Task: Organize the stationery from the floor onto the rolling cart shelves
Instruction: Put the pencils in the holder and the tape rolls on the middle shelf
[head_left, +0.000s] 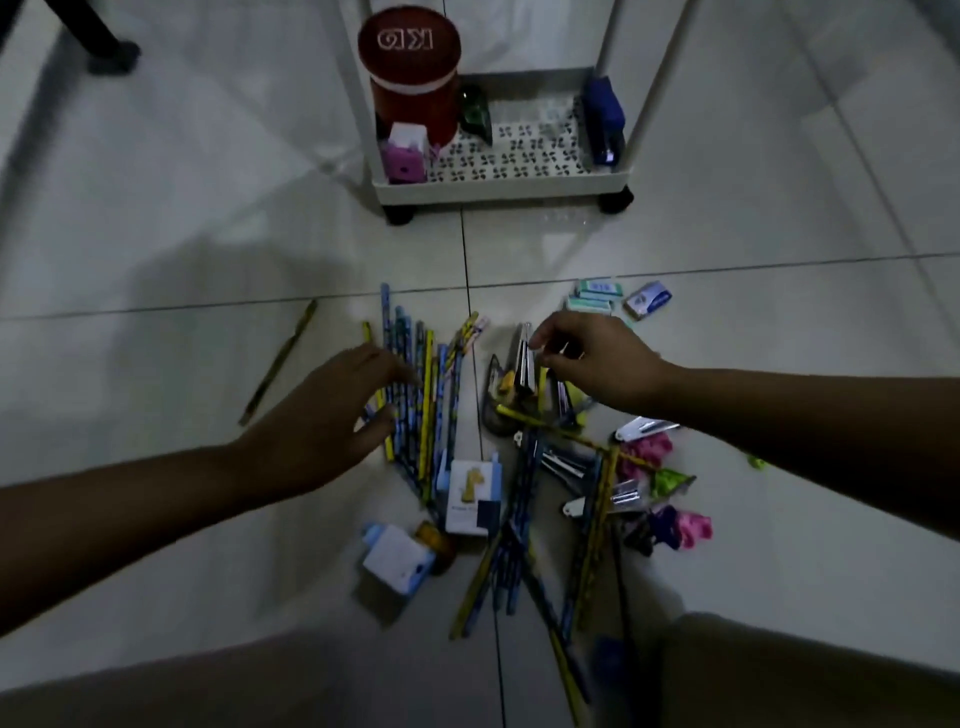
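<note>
Blue and yellow pencils (415, 395) are lying fanned on the floor, long axes pointing toward the white cart (498, 182). I'm seeing my left hand (332, 421) resting spread over them, my right hand (592, 364) pinching a silver clip (523, 358).

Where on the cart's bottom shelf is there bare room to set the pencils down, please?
The patterned shelf floor is bare between the red canister and the blue stapler. The left corner is crowded by the canister and pink sharpener.

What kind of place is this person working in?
Probably a room at home: a glossy tiled floor, a small white rolling cart, and pencils spread on the floor.
</note>
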